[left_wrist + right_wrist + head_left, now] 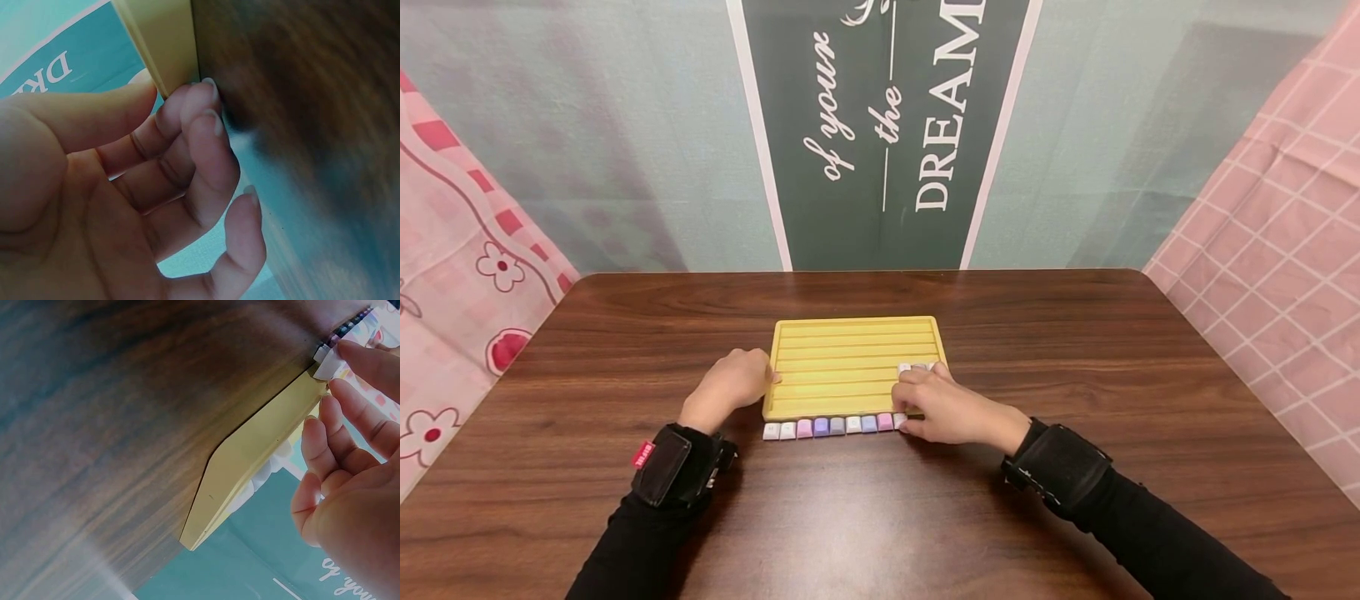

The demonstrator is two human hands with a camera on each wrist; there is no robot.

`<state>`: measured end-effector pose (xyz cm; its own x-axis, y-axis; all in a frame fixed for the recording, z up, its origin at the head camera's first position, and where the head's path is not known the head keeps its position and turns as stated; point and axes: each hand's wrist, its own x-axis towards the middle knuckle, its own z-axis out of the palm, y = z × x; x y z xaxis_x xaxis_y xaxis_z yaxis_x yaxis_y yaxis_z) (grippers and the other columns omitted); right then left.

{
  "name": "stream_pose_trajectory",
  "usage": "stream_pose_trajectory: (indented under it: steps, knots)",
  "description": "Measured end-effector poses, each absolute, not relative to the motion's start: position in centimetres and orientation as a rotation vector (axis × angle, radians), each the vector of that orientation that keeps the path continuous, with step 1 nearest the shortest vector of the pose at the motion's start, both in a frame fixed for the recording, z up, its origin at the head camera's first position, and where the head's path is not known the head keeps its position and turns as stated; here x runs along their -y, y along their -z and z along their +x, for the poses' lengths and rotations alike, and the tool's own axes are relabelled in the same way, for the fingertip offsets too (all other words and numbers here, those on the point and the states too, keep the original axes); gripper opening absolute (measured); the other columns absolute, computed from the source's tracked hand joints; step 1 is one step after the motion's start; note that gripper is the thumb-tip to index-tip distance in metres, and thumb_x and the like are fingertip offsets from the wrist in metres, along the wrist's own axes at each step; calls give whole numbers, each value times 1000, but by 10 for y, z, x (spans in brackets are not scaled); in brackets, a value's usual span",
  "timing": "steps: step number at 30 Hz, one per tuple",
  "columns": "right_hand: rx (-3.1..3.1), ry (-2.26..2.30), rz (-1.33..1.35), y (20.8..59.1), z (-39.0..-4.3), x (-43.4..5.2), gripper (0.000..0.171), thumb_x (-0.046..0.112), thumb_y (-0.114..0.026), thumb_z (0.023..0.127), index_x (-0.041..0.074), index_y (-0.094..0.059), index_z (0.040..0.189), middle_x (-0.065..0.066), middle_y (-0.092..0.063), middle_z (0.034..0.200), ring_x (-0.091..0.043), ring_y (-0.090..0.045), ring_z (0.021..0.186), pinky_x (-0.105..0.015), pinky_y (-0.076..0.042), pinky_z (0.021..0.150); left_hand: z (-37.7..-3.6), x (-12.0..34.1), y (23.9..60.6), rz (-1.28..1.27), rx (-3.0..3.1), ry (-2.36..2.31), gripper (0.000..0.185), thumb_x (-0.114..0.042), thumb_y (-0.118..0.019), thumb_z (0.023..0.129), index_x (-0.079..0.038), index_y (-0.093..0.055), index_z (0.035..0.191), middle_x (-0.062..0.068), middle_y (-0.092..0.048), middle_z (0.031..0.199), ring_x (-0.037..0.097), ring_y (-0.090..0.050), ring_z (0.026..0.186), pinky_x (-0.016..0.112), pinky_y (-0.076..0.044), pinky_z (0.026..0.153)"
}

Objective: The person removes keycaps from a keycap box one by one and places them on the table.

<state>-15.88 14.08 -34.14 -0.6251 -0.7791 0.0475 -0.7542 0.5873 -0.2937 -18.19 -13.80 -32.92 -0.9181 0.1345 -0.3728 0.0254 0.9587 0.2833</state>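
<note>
Left hand (730, 385) grips the yellow tray (850, 350) by its left edge, fingers curled. Right hand (943, 407) pinches a white keycap (325, 362) at the tray's near right corner. Keycap row (831, 426) lines the near edge on the wooden table (880, 517).

The dark brown wood-grain table (880, 517) has a smooth, faintly glossy top that catches soft light, and on it the flat yellow ridged tray (850, 350) looks like matt moulded plastic — even in colour, with no shine along its grooves. The row of small pastel keycaps (827, 427) at its near edge looks like smooth plastic with a slight sheen. Behind, the pink checked cloth (1285, 250) hangs soft and creased, and the dark green lettered banner (880, 133) reads as flat, matt printed fabric or paper — which one cannot be told.
</note>
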Motion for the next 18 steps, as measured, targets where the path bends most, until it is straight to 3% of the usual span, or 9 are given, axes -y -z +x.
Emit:
stream_pose_trajectory:
  steps: [18]
  knots:
    - [-2697, 460, -1307, 340, -160, -142, 17, 16, -73, 79, 14, -56, 79, 5, -40, 74, -9, -38, 74, -32, -24, 72, -182, 138, 328, 111, -2713, -390, 23, -17, -48, 97, 3, -59, 100, 6, -35, 65, 20, -39, 58, 29, -31, 54]
